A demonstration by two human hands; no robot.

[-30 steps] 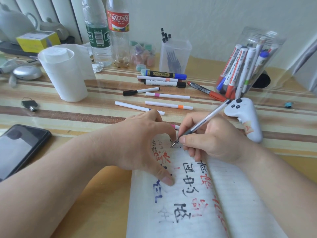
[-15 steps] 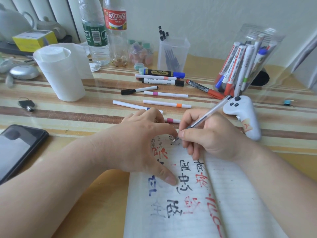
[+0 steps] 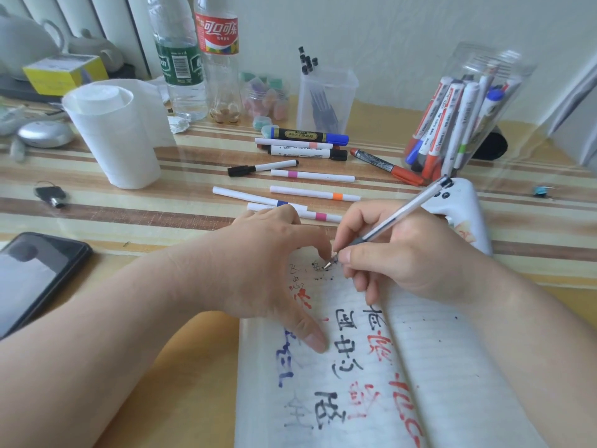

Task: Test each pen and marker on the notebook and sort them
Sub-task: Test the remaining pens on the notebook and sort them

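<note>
Notebook lies open on the table at its near edge, pages covered in black, red and blue test marks. Right hand holds a clear pen in a closed grip, tip at the top of the left page. Left hand, grip open, presses that page. Loose markers lie just beyond.

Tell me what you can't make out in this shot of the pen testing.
Head view only.
- nearest pink-banded marker: partly hidden behind the left hand.
- pen in the right hand: marks at its tip too small to read.
- notebook: lower part cut off by the bottom edge.
- jar markers: labels blurred.
</note>
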